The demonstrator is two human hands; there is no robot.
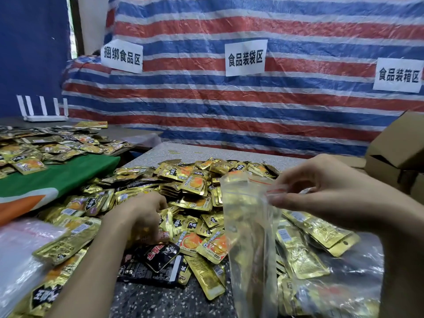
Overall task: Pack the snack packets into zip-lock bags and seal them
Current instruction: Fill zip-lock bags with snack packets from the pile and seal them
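The zip-lock bag (250,237), at five o'clock, is pinched at its mouth by the right hand (325,187). The left hand (142,216), at eight o'clock, curls its fingers on snack packets (195,180). This looks like the filling step; next they must go inside.

Red, blue and white striped tarp (252,111) as back wall, three white paper signs (245,57) fixed on it; dark blue sheet (32,53) at left beside a narrow daylight gap (72,42); speckled stone table (206,152); white router (43,111) on the side table (128,131); cardboard boxes (397,152) at right.

head view; worn at head height; faces forward-down; close over table (229,154); striped tarp (252,106) behind
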